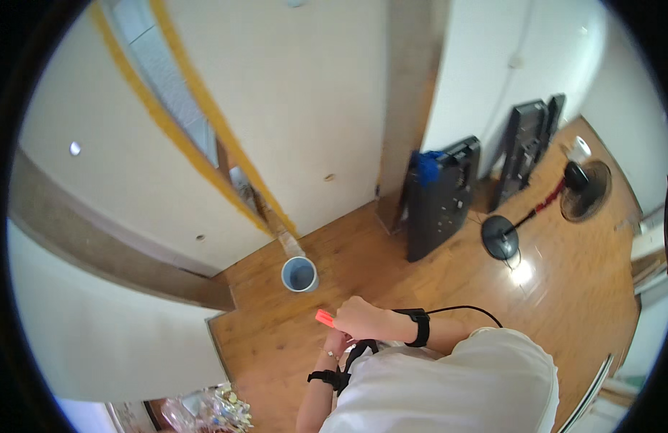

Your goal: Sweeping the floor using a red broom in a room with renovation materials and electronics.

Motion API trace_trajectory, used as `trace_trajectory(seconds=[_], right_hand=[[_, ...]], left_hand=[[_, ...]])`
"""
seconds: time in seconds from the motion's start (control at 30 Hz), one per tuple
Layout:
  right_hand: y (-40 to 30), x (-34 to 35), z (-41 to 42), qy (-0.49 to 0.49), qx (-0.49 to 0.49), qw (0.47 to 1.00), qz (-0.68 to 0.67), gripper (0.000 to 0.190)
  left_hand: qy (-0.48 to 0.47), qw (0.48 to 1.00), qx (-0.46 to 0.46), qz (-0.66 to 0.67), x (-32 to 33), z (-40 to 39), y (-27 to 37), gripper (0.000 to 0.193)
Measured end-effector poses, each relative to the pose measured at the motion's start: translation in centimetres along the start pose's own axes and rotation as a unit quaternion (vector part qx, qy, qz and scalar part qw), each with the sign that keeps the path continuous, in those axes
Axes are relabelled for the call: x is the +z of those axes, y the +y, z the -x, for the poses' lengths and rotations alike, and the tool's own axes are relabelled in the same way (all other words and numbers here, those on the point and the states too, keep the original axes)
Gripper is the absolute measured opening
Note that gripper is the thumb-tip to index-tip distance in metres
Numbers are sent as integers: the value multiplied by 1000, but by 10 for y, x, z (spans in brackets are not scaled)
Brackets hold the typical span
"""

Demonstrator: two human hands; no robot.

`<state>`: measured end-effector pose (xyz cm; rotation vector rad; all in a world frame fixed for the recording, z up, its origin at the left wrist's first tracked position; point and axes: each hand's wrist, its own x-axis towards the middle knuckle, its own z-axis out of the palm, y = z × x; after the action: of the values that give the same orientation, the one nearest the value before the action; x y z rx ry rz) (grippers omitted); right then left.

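Observation:
In front of my white shirt, my right hand (pixel 360 319) is closed around a bright orange-red object (pixel 324 318). Its flat end sticks out past the fingers; the rest is covered, so its kind is unclear. Just below and touching or almost touching it is my left hand (pixel 338 343), its fingers largely hidden behind the right one. A small pale bit shows between the hands, too small to name. Black straps circle both wrists, and a black cable (pixel 469 307) runs from the right one. Beyond the hands, a pale blue bin (pixel 300 274) stands upright on the wooden floor (pixel 274 319).
Behind the bin are pale doors (pixel 290 108) with yellow edges around a narrow gap. Large black panels (pixel 442 200) lean on the wall at right. A black pedestal fan (pixel 535 208) stands tilted in view near a white roll (pixel 579 147). Clear plastic bags (pixel 209 408) lie lower left.

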<state>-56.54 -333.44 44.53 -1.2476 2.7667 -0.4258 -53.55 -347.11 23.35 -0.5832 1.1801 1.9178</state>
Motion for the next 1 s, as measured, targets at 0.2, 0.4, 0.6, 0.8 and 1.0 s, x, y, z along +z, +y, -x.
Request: trace_trajectory(seconds=[0.2,0.4,0.6,0.8,1.0], right_hand=[[-2,-38,134,7,132,991,1,15],[-32,-60,306,169,297,939,-44,32],[-79,-44,434,315,541,771,-115,51],[-111,15,517,263,688,637,-226,49],[-80,80,557,198,748,589,-232,42]], left_hand=[[90,842,307,-434,103,-9,-62,25],[-2,671,477,-568,184,-46,-154,35],[-40,739,461,-489,298,-75,-180,18],[-108,854,360,-361,395,-151,-130,7],[-128,874,270,-383,462,-225,-86,14]])
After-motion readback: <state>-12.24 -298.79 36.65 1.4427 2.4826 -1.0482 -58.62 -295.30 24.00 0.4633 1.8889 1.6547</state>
